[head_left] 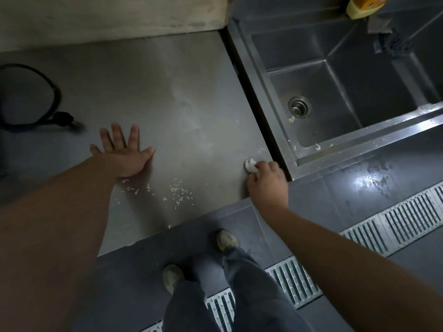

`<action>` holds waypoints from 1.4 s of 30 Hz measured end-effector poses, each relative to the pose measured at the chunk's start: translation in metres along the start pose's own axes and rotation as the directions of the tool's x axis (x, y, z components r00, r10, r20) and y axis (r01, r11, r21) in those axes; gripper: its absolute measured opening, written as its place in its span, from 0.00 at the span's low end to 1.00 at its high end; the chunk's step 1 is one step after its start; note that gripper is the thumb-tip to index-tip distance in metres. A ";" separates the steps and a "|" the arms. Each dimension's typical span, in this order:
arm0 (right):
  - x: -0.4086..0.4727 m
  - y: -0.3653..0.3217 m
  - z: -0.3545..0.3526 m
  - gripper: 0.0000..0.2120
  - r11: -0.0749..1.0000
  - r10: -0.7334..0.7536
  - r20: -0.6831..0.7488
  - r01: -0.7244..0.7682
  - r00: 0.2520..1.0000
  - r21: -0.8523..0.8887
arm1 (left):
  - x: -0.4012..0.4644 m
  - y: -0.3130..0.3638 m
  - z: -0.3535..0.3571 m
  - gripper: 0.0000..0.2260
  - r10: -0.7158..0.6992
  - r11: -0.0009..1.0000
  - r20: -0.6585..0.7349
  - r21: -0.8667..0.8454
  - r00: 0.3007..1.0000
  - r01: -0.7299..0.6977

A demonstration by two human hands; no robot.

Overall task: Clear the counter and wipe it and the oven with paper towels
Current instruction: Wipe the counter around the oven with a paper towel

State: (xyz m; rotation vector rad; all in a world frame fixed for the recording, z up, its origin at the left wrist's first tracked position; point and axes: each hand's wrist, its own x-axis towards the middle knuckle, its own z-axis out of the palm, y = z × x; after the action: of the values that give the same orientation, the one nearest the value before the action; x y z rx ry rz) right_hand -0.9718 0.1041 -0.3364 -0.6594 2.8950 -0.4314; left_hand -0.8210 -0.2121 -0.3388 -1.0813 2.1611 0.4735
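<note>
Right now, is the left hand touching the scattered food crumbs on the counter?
Apart. The head view shows the left hand pressed flat on the counter, with bare steel between its heel and the nearest crumbs, which lie nearer the front edge.

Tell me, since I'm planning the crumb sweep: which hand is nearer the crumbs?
Left. The left hand lies flat just behind the crumbs; the right hand is off beside them.

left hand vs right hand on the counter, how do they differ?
The left hand lies flat, fingers spread, holding nothing; the right hand is curled around a wadded paper towel. The left hand is mid-counter above the scattered crumbs; the right hand is at the counter edge beside the sink. Both touch the counter.
</note>
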 end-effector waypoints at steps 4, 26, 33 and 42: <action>-0.037 -0.042 0.010 0.12 0.997 0.000 0.099 -0.007 0.995 0.072 | 0.002 -0.001 -0.001 0.37 -0.004 1.000 0.005 0.000 1.000 0.004; 0.022 -0.216 -0.023 0.15 0.981 -0.161 0.485 0.195 0.859 -0.020 | -0.108 -0.172 0.022 0.10 -0.005 0.999 -0.486 -0.039 0.874 -0.016; -0.025 -0.299 -0.021 0.15 0.893 -0.292 0.562 0.432 0.773 -0.130 | -0.183 -0.269 0.046 0.12 -0.227 0.973 -0.455 -0.154 0.861 0.175; -0.097 -0.414 -0.013 0.18 0.667 -0.512 0.687 0.742 0.516 -0.060 | -0.240 -0.327 0.053 0.15 -0.299 0.950 -0.371 -0.204 0.879 0.237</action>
State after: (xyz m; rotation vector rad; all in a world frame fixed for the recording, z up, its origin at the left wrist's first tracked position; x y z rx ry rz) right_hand -0.7216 -0.2067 -0.1900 -1.6067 1.9865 0.2485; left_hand -0.4318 -0.2390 -0.2159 -1.6607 2.2900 0.3116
